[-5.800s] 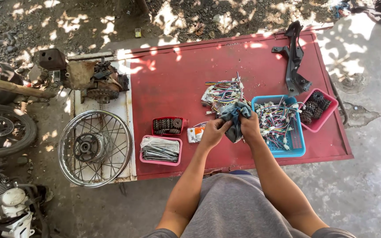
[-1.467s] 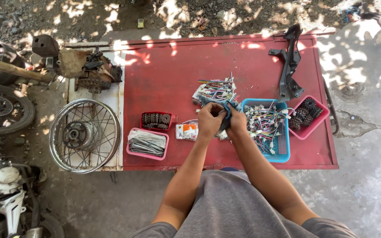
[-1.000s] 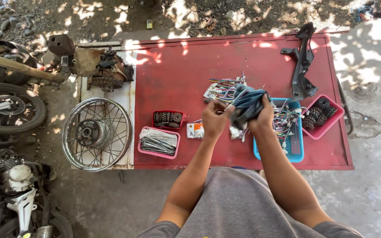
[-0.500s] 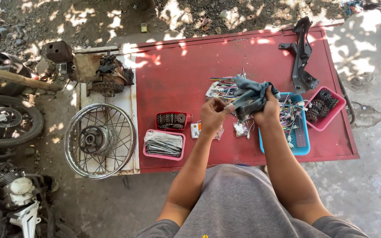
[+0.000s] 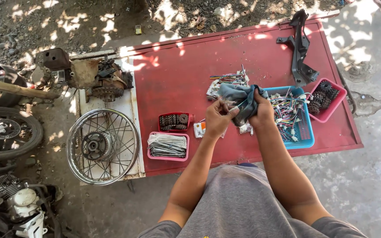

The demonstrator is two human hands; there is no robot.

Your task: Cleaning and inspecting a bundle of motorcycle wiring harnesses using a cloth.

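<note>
Now a blue-grey rag (image 5: 242, 99) — soft, light, floppy by the look of it — is bunched in the closed right hand (image 5: 261, 115) above the red table (image 5: 177, 88), its edge pinched by the left hand (image 5: 219, 120).

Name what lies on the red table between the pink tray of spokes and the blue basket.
In the head view, a small white-and-orange packet, with the left hand above that stretch.

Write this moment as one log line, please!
right hand: grips blue-grey cloth | left hand: pinches small part, too small to identify | below: red table, blue basket of wires
</note>
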